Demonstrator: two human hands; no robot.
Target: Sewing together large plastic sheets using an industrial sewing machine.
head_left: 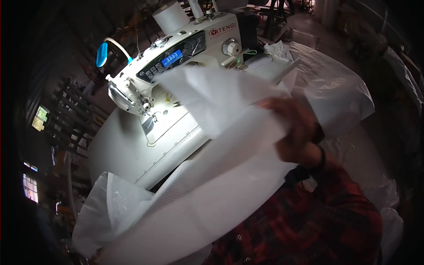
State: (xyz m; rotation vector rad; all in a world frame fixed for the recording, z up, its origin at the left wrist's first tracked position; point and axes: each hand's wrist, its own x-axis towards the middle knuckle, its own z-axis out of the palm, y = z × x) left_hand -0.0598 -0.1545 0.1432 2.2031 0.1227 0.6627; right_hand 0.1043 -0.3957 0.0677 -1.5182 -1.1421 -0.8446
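Bold red lettering (226, 29) stands toward 12 o'clock on the white body of the sewing machine (216, 44), with a round red emblem (214, 32) at its 9 o'clock end and a smaller red line beneath. Toward 11 o'clock, pale digits glow on a blue screen (172, 58), set in a black panel with small marks on its buttons (153, 70). At 8 o'clock a ruler scale (168, 154) runs along the table (123, 150), its numbers too small to read.
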